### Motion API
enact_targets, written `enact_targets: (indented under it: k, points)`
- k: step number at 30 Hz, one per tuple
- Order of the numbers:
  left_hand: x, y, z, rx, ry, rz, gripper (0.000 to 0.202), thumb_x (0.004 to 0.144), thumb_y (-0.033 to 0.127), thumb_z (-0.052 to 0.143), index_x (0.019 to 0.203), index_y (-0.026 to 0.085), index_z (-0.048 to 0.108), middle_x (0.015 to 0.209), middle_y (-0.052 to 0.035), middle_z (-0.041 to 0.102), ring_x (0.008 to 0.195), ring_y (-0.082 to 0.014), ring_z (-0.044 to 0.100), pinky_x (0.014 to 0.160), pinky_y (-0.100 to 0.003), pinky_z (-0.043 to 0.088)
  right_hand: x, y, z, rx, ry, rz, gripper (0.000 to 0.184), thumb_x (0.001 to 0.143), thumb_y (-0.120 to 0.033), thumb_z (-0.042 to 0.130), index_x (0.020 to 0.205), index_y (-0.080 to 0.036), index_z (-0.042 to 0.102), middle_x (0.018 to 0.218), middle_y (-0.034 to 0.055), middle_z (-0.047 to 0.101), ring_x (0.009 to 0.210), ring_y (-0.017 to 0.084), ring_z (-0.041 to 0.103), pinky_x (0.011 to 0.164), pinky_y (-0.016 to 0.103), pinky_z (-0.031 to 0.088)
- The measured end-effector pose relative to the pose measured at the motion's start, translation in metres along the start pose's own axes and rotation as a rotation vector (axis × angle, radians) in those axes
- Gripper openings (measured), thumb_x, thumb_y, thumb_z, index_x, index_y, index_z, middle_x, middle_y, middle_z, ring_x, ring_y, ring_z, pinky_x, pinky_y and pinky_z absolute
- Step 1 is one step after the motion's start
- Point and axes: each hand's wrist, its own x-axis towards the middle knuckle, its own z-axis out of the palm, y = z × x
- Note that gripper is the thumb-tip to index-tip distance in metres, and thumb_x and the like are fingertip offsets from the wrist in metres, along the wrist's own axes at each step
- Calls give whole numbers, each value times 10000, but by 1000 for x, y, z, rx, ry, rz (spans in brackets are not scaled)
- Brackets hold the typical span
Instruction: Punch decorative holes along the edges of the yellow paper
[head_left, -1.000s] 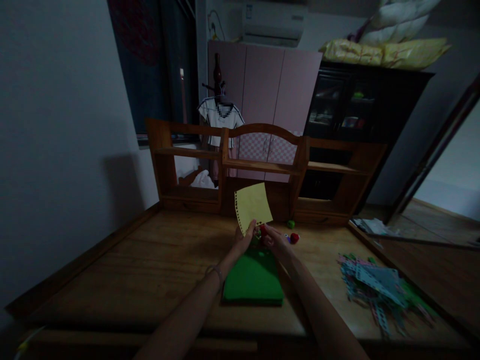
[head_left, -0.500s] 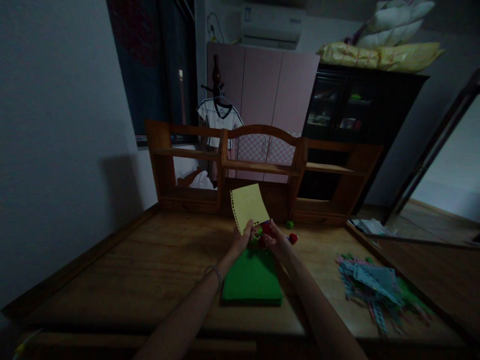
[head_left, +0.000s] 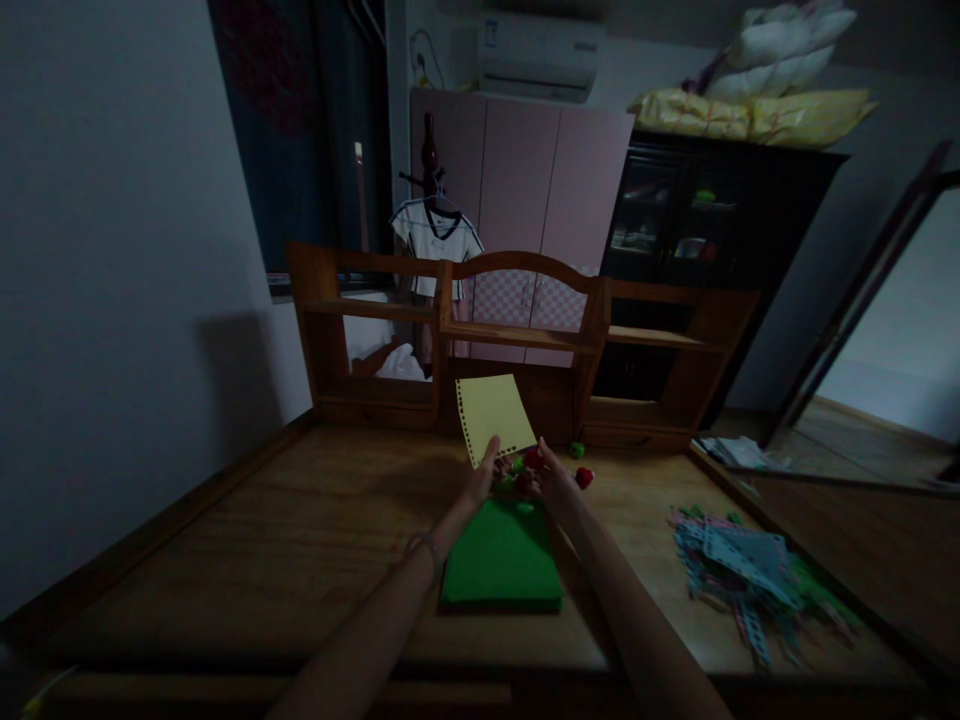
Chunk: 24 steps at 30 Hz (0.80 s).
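Observation:
My left hand (head_left: 481, 480) pinches the lower edge of a yellow perforated sheet (head_left: 493, 415), which stands tilted above the desk. Beside it, my right hand (head_left: 550, 477) is closed around small red and green pieces (head_left: 529, 463); I cannot make out exactly what they are. Both hands hover over the far end of a flat green pad (head_left: 501, 556) lying on the wooden desk (head_left: 300, 530).
A red piece (head_left: 583, 477) and a green piece (head_left: 576, 450) lie just right of my hands. A pile of coloured perforated strips (head_left: 750, 570) sits at the right. A wooden shelf unit (head_left: 525, 335) stands along the desk's back edge.
The yellow sheet and both hands have shifted slightly left and away from me. The grips look the same.

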Motion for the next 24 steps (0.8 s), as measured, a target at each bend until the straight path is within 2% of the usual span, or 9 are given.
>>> enact_targets:
  k: [4, 10, 13, 16, 20, 24]
  points:
    - [0, 3, -1, 28, 97, 80, 683, 744, 705, 350, 1025, 157, 644, 908, -105, 684, 944, -244, 609, 827, -352, 462, -2, -2, 1, 73, 87, 88, 375, 657, -563, 655, 766, -204, 637, 773, 55, 643, 595, 146, 562, 493, 245, 451]
    - [6, -3, -5, 41, 138, 78, 645, 741, 674, 412, 1074, 161, 619, 1071, -98, 644, 1072, -231, 552, 907, -324, 427, -7, -11, 8, 139, 83, 69, 342, 693, -505, 657, 845, -199, 632, 827, 53, 650, 616, 140, 600, 436, 212, 428]
    - [8, -7, -5, 65, 169, 62, 627, 716, 680, 446, 1009, 164, 647, 994, -95, 671, 1007, -242, 586, 855, -319, 455, -9, -14, 9, 172, 73, 11, 307, 696, -487, 664, 831, -217, 615, 863, 39, 653, 735, 170, 638, 502, 225, 470]
    - [8, -9, -6, 117, 194, 46, 644, 688, 704, 450, 911, 142, 671, 844, -103, 690, 863, -246, 628, 734, -315, 486, -10, -15, 7, 192, 33, -20, 303, 713, -505, 637, 816, -222, 606, 901, 30, 652, 849, 196, 637, 633, 266, 502]
    - [7, -6, -6, 115, 224, 96, 644, 674, 710, 456, 893, 141, 664, 774, -82, 679, 718, -213, 628, 606, -287, 473, -9, -14, 6, 184, -57, -36, 353, 756, -547, 558, 796, -201, 618, 947, 50, 651, 978, 217, 596, 799, 324, 473]
    - [8, -5, -6, 118, 242, 61, 636, 671, 738, 413, 754, 157, 656, 619, -57, 631, 583, -186, 595, 547, -282, 444, -9, -14, 10, 149, -98, -26, 399, 746, -567, 551, 795, -180, 639, 906, 80, 661, 990, 237, 585, 825, 365, 452]
